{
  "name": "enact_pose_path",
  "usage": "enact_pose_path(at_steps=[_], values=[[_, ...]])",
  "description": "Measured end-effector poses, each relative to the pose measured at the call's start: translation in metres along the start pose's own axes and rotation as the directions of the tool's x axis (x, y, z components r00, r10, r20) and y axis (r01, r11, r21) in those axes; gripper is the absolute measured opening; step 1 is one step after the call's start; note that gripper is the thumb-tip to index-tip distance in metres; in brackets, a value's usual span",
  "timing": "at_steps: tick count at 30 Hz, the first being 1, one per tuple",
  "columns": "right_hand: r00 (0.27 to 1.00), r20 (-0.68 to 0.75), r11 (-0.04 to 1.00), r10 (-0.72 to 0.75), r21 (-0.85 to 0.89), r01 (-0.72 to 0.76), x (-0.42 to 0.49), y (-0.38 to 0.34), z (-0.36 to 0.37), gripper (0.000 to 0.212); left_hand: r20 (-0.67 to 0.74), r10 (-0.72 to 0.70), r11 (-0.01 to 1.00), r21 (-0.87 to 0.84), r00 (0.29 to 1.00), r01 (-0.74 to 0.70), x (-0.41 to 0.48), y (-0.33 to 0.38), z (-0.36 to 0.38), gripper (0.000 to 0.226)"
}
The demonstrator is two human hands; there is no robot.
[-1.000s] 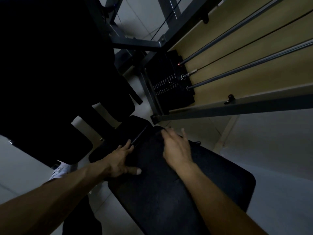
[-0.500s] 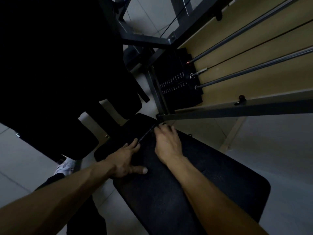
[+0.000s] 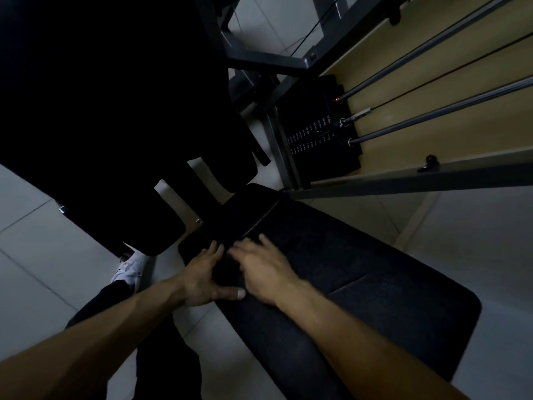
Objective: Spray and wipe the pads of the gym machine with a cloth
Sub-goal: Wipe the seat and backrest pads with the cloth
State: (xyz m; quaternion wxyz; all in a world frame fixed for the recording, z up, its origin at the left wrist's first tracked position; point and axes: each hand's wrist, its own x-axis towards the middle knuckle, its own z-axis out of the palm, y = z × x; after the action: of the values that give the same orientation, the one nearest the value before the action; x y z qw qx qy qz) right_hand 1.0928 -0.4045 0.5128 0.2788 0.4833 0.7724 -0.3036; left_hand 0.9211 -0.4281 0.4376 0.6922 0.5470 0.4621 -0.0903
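Observation:
A long black pad [image 3: 360,313] of the gym machine runs from the lower right up toward the middle. A narrow gap separates it from a smaller black pad [image 3: 245,209] beyond. My left hand [image 3: 204,278] lies flat on the long pad's left edge, fingers straight and thumb spread out. My right hand [image 3: 262,269] rests flat on the pad right beside it, fingers extended toward the gap and blurred by motion. In this dim light I cannot make out a cloth under either hand. No spray bottle is in view.
A large black padded part [image 3: 101,111] of the machine fills the upper left. Behind the pads stand the weight stack [image 3: 317,140], its guide rods [image 3: 432,116] and a grey frame bar [image 3: 403,180]. My white shoe [image 3: 129,267] is on the grey tiled floor [image 3: 43,269].
My right hand slid back from the far end of the pad toward me and to the left, ending beside my left hand, which stayed put.

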Motion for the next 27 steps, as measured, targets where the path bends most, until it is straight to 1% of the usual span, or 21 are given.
enact_pose_path(at_steps=[1, 2, 3, 5, 6, 8, 9, 10, 11, 13, 15, 16, 18, 20, 21, 23, 25, 26, 27], values=[[0.997, 0.047, 0.998, -0.057, -0.004, 0.057, -0.006, -0.003, 0.002, 0.065, -0.001, 0.0, 1.0, -0.008, 1.0, 0.0, -0.001, -0.001, 0.001, 0.179], [0.994, 0.068, 0.996, -0.081, -0.017, 0.082, -0.01, 0.001, -0.001, 0.066, -0.004, 0.003, 1.0, -0.017, 1.0, -0.003, -0.003, -0.002, 0.002, 0.178], [0.996, 0.053, 0.997, -0.065, -0.033, 0.067, -0.013, 0.011, -0.008, 0.066, -0.007, 0.007, 1.0, -0.026, 1.0, -0.007, -0.004, -0.003, 0.003, 0.177], [0.998, -0.04, 0.996, 0.054, -0.064, -0.057, -0.014, 0.042, -0.026, 0.07, -0.003, 0.013, 0.999, -0.041, 1.0, -0.013, -0.007, -0.006, 0.004, 0.172], [0.985, -0.096, 0.985, 0.142, -0.082, -0.15, -0.012, 0.061, -0.035, 0.07, -0.002, 0.014, 0.999, -0.049, 1.0, -0.014, -0.008, -0.008, 0.005, 0.169], [0.935, -0.186, 0.94, 0.303, -0.104, -0.325, -0.008, 0.087, -0.047, 0.066, -0.012, 0.021, 0.998, -0.057, 1.0, -0.022, -0.009, -0.011, 0.008, 0.163], [0.914, -0.215, 0.924, 0.343, -0.097, -0.37, -0.005, 0.089, -0.048, 0.063, -0.014, 0.022, 0.998, -0.059, 1.0, -0.023, -0.01, -0.011, 0.009, 0.162], [0.908, -0.231, 0.923, 0.35, -0.081, -0.377, -0.002, 0.081, -0.043, 0.061, -0.019, 0.02, 0.998, -0.063, 1.0, -0.021, -0.01, -0.011, 0.01, 0.163], [0.919, -0.225, 0.936, 0.322, -0.07, -0.345, 0.0, 0.067, -0.034, 0.059, -0.026, 0.017, 0.998, -0.068, 1.0, -0.019, -0.011, -0.011, 0.01, 0.163], [0.974, -0.153, 0.982, 0.167, -0.065, -0.179, 0.0, 0.025, -0.01, 0.062, -0.05, 0.019, 0.997, -0.076, 0.999, -0.023, -0.011, -0.01, 0.011, 0.165], [1.0, -0.01, 0.999, -0.008, -0.038, 0.007, -0.003, -0.013, 0.011, 0.064, -0.071, 0.04, 0.997, -0.06, 0.997, -0.044, -0.01, -0.013, 0.014, 0.168], [0.996, 0.059, 0.998, -0.062, -0.022, 0.063, -0.004, -0.023, 0.017, 0.063, -0.083, 0.052, 0.997, -0.05, 0.995, -0.057, -0.009, -0.016, 0.015, 0.169], [0.987, 0.105, 0.992, -0.123, 0.014, 0.122, -0.006, -0.021, 0.014, 0.061, -0.108, 0.056, 0.996, -0.066, 0.993, -0.063, -0.01, -0.02, 0.02, 0.168], [0.987, 0.085, 0.991, -0.137, 0.018, 0.136, -0.01, 0.0, -0.001, 0.059, -0.132, 0.044, 0.993, -0.107, 0.99, -0.058, -0.013, -0.022, 0.024, 0.164], [0.993, 0.051, 0.994, -0.111, 0.006, 0.111, -0.01, 0.017, -0.009, 0.059, -0.137, 0.043, 0.991, -0.123, 0.99, -0.06, -0.014, -0.023, 0.024, 0.164], [0.997, -0.067, 0.999, 0.038, -0.012, -0.039, -0.008, 0.055, -0.028, 0.064, -0.136, 0.043, 0.986, -0.156, 0.99, -0.065, -0.017, -0.022, 0.024, 0.162], [0.956, -0.197, 0.975, 0.218, -0.005, -0.224, -0.005, 0.08, -0.041, 0.059, -0.137, 0.042, 0.98, -0.186, 0.99, -0.067, -0.021, -0.024, 0.023, 0.16], [0.933, -0.229, 0.959, 0.278, 0.015, -0.282, -0.004, 0.084, -0.04, 0.054, -0.142, 0.047, 0.979, -0.189, 0.989, -0.073, -0.022, -0.025, 0.022, 0.158], [0.926, -0.238, 0.955, 0.293, 0.027, -0.295, -0.003, 0.079, -0.035, 0.052, -0.148, 0.052, 0.979, -0.187, 0.988, -0.08, -0.024, -0.027, 0.021, 0.157]])
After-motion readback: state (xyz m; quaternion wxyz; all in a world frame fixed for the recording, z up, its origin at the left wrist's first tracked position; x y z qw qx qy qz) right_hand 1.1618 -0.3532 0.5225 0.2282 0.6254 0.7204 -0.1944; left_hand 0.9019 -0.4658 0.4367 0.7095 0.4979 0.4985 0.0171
